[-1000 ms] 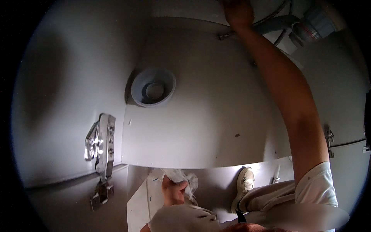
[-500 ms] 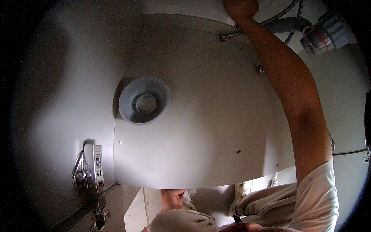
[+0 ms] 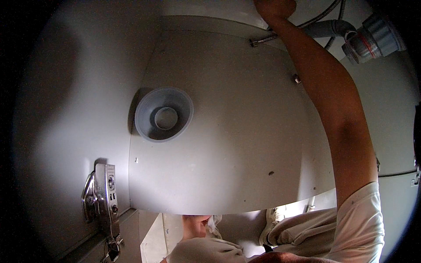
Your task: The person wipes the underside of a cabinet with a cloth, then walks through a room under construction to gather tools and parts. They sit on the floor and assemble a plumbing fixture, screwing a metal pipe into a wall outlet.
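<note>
My right arm crosses the cabinet's right side, and my right hand [image 3: 276, 11] reaches up to the top edge of the view, beside a braided hose [image 3: 263, 40] and a grey corrugated pipe [image 3: 324, 28]; its fingers are hidden. Low down, partly behind the cabinet floor's front edge, my left hand [image 3: 197, 224] holds a crumpled white cloth or paper [image 3: 213, 225]. A grey plastic bowl-like piece [image 3: 144, 111] with a ring inside sits on the cabinet floor [image 3: 228, 109] at its left side.
A grey pipe fitting [image 3: 379, 35] with a red band is at upper right. A metal hinge [image 3: 105, 188] is on the left panel [image 3: 74, 131]; more hinge metal shows at the right [image 3: 414, 179]. Below the front edge are my trousers and a light shoe [image 3: 272, 223].
Since a second ago the view has shifted, putting the bowl and hinge lower and more of the left hand behind the edge. Little differs from half a second ago.
</note>
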Motion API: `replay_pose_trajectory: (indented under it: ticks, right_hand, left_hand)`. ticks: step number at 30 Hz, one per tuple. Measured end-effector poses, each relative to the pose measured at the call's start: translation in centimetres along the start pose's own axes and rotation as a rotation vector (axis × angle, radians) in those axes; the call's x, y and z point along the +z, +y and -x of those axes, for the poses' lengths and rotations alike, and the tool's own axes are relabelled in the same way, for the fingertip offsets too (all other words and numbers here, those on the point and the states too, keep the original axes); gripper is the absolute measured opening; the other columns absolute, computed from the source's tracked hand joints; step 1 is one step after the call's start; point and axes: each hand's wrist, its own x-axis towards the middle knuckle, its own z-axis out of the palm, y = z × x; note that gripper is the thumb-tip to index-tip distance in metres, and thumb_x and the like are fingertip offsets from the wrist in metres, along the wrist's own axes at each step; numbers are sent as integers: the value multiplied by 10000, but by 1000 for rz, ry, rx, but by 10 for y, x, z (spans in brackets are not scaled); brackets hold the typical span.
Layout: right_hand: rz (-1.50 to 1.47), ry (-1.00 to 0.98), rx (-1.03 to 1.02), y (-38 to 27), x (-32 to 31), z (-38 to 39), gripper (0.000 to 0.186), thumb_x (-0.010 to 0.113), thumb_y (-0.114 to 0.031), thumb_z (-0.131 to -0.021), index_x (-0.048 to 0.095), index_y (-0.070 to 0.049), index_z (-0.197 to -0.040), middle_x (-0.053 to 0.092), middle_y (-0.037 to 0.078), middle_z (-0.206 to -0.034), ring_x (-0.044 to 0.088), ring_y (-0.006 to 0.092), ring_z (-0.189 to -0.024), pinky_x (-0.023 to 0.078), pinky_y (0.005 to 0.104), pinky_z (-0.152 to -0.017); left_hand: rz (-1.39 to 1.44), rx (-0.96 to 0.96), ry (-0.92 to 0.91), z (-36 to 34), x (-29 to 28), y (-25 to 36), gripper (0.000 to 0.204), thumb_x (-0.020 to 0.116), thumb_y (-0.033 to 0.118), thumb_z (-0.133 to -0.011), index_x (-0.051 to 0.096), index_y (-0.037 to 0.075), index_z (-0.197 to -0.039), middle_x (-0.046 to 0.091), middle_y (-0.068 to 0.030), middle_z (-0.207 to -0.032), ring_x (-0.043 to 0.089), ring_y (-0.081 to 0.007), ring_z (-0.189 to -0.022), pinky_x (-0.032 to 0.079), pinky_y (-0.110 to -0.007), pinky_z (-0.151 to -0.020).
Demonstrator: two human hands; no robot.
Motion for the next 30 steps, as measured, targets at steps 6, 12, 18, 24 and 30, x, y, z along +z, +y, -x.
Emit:
replay_pose_trajectory:
  ticks: [6,12,18,24,30]
  right_hand:
    - [21,-24,8,-1,-1,0,650,819,-368,-764,483,6,-1176,682,211,-981,683,394,-869,526,493,-743]
    - [27,29,-33,6,6,1,656,792,-365,-788,474,16,-1217,675,220,-1087,673,390,-957,512,489,-817]
    - [15,-51,39,2,-1,2,571,755,-316,-813,478,1,-1199,674,201,-1079,669,383,-967,517,483,-819]
    - [54,-26,-1,13,7,2,546,758,-314,-805,491,-14,-1175,676,183,-1043,670,370,-961,524,479,-778]
    - [24,56,-50,21,16,3,582,787,-325,-771,489,-31,-1176,681,155,-1015,674,375,-921,518,486,-741]
  left_hand:
    - [-13,-126,-38,2,-10,-5,258,650,-70,-863,644,-90,-1120,646,-139,-1165,621,-224,-1116,515,-351,-931]
    - [262,-250,103,-2,1,3,495,635,-108,-829,510,-15,-1299,599,-143,-1248,611,-256,-1142,516,-382,-970]
    - [268,-165,135,4,19,24,567,634,-110,-809,466,0,-1340,589,-139,-1250,601,-273,-1153,504,-395,-987]
    - [225,-189,35,-2,2,6,523,610,-105,-831,464,-27,-1328,586,-128,-1249,598,-260,-1129,499,-389,-960]
    - [171,-151,49,-3,9,15,577,632,-103,-783,483,10,-1329,598,-109,-1226,590,-256,-1134,489,-382,-953]
